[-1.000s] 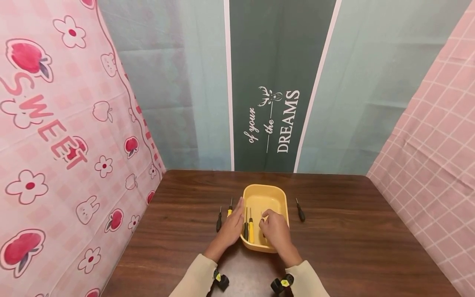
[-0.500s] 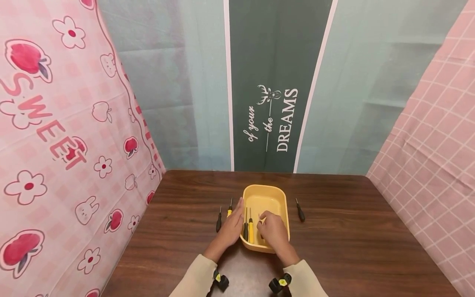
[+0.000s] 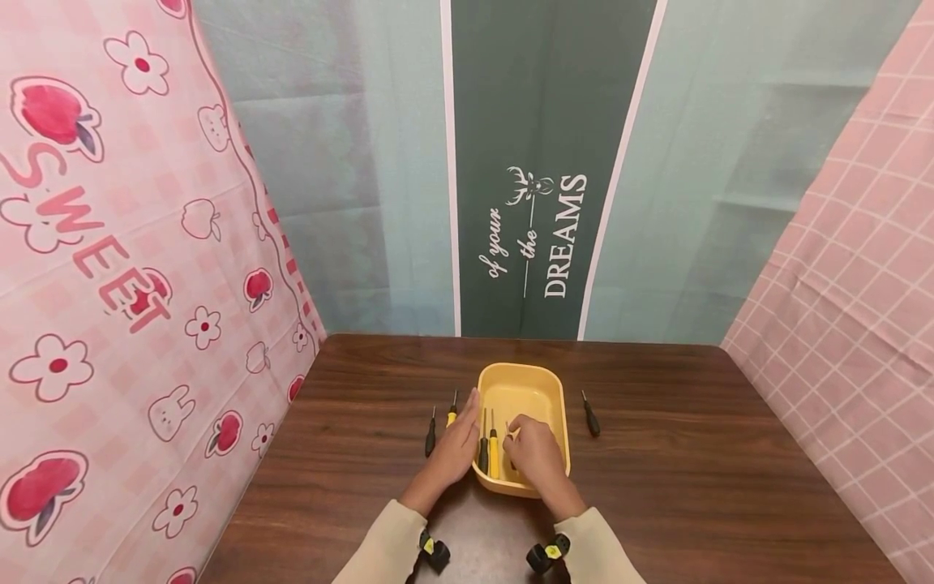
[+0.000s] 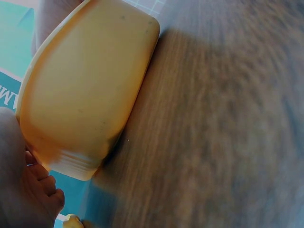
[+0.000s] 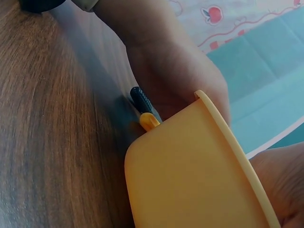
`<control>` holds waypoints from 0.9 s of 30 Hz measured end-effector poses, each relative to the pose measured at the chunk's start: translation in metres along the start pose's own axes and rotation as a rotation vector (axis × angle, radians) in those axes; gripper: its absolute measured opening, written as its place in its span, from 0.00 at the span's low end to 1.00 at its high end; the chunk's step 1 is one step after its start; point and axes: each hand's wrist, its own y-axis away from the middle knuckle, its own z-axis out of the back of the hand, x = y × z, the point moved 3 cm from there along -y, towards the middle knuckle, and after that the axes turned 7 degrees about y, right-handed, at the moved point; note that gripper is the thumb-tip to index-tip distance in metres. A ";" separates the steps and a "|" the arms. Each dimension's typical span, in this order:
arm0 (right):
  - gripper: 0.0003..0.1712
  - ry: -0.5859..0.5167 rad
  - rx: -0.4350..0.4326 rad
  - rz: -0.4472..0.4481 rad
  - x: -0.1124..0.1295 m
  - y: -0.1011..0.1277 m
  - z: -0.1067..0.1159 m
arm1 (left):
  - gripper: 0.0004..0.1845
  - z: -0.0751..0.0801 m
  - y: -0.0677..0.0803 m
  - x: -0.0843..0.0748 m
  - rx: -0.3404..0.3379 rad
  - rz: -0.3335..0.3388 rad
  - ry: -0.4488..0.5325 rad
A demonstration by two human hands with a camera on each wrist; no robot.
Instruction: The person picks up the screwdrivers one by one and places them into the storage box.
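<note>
Mid-load: my right hand [image 3: 538, 456] inside yellow tray [image 3: 558, 399], fingers curled, pinching small screwdriver [image 3: 509, 428] beside two already lying there. Left hand [image 3: 456, 444] flat against tray's left wall, fingers straight. Next, I reckon: let go low, parallel to others.

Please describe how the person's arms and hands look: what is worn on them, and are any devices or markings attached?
Both hands are bare: the left hand and the right hand wear no gloves or rings that I can see. Each forearm is covered by a cream long sleeve. At each wrist sits a small black camera mount with a yellow mark on it. No cables are visible.
</note>
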 end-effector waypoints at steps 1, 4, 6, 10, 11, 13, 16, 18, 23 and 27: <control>0.07 0.003 0.002 0.002 0.000 0.000 0.000 | 0.29 0.000 0.000 0.000 -0.002 -0.002 -0.002; 0.06 0.020 0.013 0.011 0.001 -0.001 -0.001 | 0.29 0.001 0.000 -0.002 -0.003 -0.004 -0.006; 0.05 0.031 0.025 0.013 0.001 -0.002 -0.002 | 0.29 0.001 0.000 -0.002 -0.001 -0.003 -0.008; 0.05 0.037 0.058 0.001 0.000 -0.003 -0.003 | 0.28 0.000 0.000 -0.001 0.000 -0.006 -0.005; 0.05 0.036 0.067 -0.004 0.000 -0.003 -0.003 | 0.28 0.000 0.000 -0.001 -0.001 -0.007 -0.005; 0.05 0.039 0.083 -0.012 0.000 -0.003 -0.003 | 0.28 0.000 0.000 -0.001 -0.004 -0.012 -0.004; 0.05 0.047 0.101 -0.025 0.000 -0.005 -0.003 | 0.28 0.000 0.000 -0.001 -0.008 -0.014 -0.005; 0.04 0.061 0.108 -0.027 0.000 -0.007 -0.003 | 0.28 0.001 0.000 -0.001 -0.010 -0.013 -0.004; 0.04 0.085 0.124 -0.029 0.000 -0.010 -0.004 | 0.28 0.001 -0.001 -0.003 -0.008 -0.008 0.004; 0.04 0.081 0.143 -0.035 0.001 -0.010 -0.006 | 0.28 0.001 -0.001 -0.004 -0.005 -0.003 0.008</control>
